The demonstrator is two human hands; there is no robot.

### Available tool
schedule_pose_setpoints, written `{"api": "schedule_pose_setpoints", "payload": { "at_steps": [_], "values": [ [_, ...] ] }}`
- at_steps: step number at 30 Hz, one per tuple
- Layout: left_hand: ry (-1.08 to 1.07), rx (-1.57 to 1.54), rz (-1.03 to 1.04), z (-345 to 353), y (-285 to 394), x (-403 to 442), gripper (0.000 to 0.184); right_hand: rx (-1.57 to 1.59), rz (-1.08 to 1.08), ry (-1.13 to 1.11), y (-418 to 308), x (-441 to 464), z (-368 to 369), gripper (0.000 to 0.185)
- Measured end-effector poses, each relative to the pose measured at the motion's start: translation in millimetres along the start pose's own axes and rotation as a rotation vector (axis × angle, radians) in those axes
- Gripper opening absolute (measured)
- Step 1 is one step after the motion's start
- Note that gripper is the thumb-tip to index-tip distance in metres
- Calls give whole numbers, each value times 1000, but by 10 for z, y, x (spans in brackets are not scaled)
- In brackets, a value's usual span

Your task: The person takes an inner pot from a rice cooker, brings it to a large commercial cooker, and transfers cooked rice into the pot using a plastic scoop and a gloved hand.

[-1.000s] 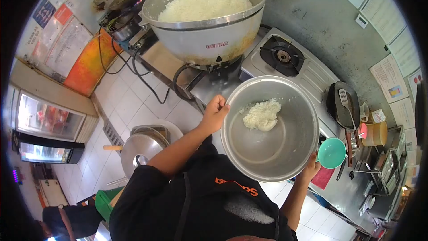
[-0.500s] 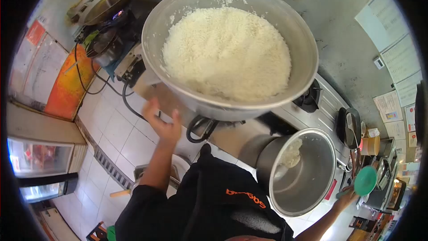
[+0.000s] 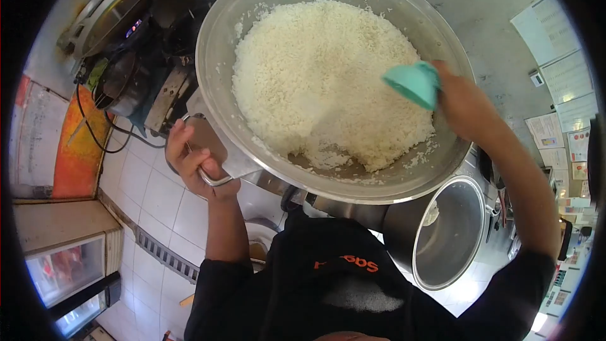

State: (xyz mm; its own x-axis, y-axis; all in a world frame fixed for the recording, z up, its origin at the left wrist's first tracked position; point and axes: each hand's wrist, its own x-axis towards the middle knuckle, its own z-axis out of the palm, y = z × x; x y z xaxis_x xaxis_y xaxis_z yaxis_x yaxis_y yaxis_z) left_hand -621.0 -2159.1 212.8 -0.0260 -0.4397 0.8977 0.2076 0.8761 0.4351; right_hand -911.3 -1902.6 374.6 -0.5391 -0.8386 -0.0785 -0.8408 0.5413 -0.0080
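Mint-green plastic, a small cup (image 3: 409, 83) is gripped in the right hand (image 3: 464, 104), whose fingers close round its right-hand end; the cup is tilted, its wide end pointing left, over the right part of a mass of white cooked rice (image 3: 315, 69). Whether the cup touches the rice is hard to tell. The left hand (image 3: 197, 161) curls its fingers and thumb about a metal loop handle (image 3: 219, 182) on the left side of a large silver-coloured pot (image 3: 303, 191). That wide, round pot holds the rice, which is heaped toward the far side and scooped into a ragged hollow along the near side, with stray grains stuck to the inner wall. Below the large pot's right side, near the person's body, a smaller metal pot (image 3: 451, 237) leans with its mouth turned right, a little white rice visible at its inner left edge. The person wears a black top (image 3: 284, 290) with orange lettering and a pale, powdery patch on the front. Farther out, at upper left, sit a broad wok-like pan (image 3: 117, 9) and a dark saucepan (image 3: 126, 79); below them are white floor tiles (image 3: 167, 199), a long drain grate (image 3: 167, 256) and a glass-fronted fridge (image 3: 66, 271). Printed sheets (image 3: 546, 28) hang on the grey wall (image 3: 483, 19) at right.
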Motion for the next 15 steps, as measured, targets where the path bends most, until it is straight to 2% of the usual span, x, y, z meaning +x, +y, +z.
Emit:
{"api": "schedule_pose_setpoints", "payload": {
  "at_steps": [2,5,7,10,11,12,15],
  "values": [
    [-25,-85,-5,35,-27,61,23,-119,53,-158,-294,355,168,39],
    [-3,4,5,108,-115,178,32,-184,82,-332,-646,751,366,36],
    [88,-351,-55,182,-121,317,44,-181,70,-376,-764,885,419,40],
    [29,-413,-70,97,-144,266,52,-160,45,-456,-920,985,468,45],
    [27,-492,-26,110,-150,243,42,-138,45,-485,-968,1006,476,45],
    [21,-490,-44,127,-137,220,42,-134,45,-504,-1016,1055,500,45],
    [176,-511,-35,211,-143,192,38,-166,-43,-557,-1031,1228,568,46]
  ]
}}
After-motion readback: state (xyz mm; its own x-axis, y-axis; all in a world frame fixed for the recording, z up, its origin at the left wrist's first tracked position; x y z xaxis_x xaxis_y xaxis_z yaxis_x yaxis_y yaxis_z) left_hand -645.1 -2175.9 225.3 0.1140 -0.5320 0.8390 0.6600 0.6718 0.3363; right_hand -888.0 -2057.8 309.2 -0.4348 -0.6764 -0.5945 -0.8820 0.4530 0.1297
